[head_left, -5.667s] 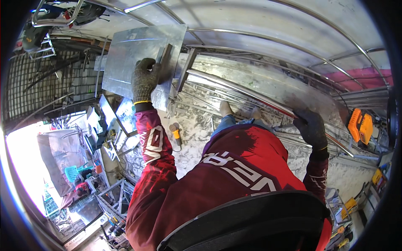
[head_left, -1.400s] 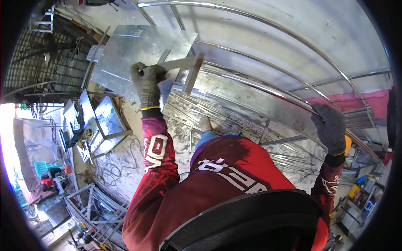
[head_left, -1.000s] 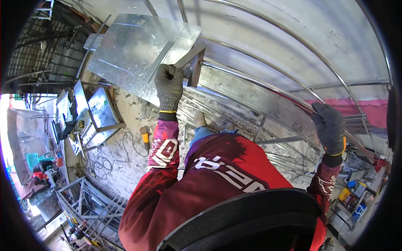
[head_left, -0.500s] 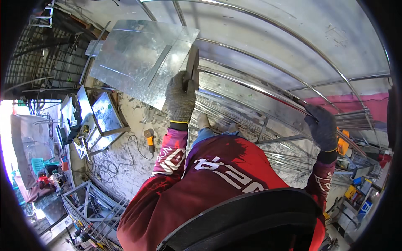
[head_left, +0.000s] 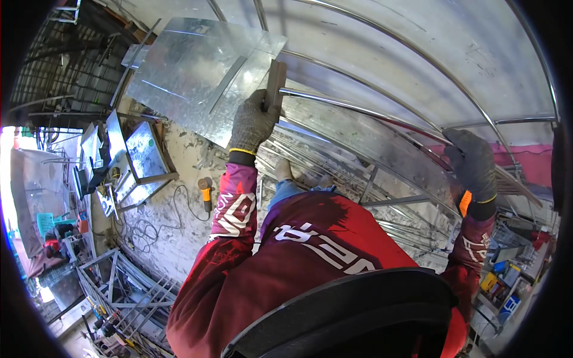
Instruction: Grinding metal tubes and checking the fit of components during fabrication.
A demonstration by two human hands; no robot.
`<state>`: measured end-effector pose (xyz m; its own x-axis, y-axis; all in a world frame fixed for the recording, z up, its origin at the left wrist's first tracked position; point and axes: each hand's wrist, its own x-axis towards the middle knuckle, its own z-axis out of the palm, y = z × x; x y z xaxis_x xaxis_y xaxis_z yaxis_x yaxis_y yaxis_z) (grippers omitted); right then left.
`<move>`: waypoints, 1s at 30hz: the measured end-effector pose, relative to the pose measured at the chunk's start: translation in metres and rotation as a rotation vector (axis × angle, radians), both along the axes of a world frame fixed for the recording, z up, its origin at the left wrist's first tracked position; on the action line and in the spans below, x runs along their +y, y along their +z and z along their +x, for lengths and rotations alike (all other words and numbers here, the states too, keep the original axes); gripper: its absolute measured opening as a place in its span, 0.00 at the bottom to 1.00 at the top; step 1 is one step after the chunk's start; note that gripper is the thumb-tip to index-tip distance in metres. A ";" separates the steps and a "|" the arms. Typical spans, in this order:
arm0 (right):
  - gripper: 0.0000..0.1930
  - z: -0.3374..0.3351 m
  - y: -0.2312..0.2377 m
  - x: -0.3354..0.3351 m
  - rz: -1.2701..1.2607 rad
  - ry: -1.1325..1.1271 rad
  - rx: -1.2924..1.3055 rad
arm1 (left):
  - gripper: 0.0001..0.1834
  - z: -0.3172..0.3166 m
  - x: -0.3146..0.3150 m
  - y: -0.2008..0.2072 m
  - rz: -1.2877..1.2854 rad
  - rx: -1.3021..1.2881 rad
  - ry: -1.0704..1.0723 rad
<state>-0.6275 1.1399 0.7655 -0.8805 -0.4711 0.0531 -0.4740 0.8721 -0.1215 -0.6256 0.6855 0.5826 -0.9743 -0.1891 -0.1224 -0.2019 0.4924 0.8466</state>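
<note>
Near right edge of sheet (head_left: 191,65), left hand (head_left: 253,122), outstretched, grips bar (head_left: 275,83); right hand (head_left: 473,160) seemingly curled over tube (head_left: 322,99); sleeves (head_left: 236,200) white-lettered.

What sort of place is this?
Probably a metalworking shop: there's a large, shiny, rectangular metal sheet, a pile of long, thin, silvery metal bars, and an orange-bodied power tool, apparently an angle grinder.

- The left arm (head_left: 236,206) is extended forward, its elbow bent.
- The left wrist (head_left: 242,157) is tilted slightly inward; the gloved left hand (head_left: 252,124) is clenched in a grip.
- The right arm (head_left: 471,244) is held out to the side, well apart.
- The right wrist (head_left: 483,209) is angled inward; the gloved right hand (head_left: 474,164) is curled.
- 2 feet (head_left: 283,169) are partly hidden.
</note>
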 end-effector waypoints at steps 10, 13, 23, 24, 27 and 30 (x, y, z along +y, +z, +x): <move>0.15 -0.018 0.043 -0.009 0.044 0.076 0.056 | 0.18 -0.008 -0.002 -0.021 0.045 0.106 -0.036; 0.15 -0.022 0.056 -0.015 0.123 0.121 0.104 | 0.16 -0.010 -0.004 -0.017 0.052 0.020 -0.080; 0.17 -0.030 0.078 -0.027 0.168 0.230 0.232 | 0.22 -0.021 -0.005 -0.020 -0.026 0.040 -0.094; 0.18 -0.029 0.082 -0.027 0.167 0.247 0.251 | 0.22 -0.020 -0.002 -0.010 -0.031 0.019 -0.085; 0.18 -0.025 0.098 -0.037 0.227 0.255 0.285 | 0.23 -0.022 -0.001 -0.011 -0.046 0.003 -0.091; 0.18 -0.029 0.093 -0.034 0.295 0.257 0.337 | 0.22 -0.022 -0.005 -0.018 -0.093 0.022 -0.116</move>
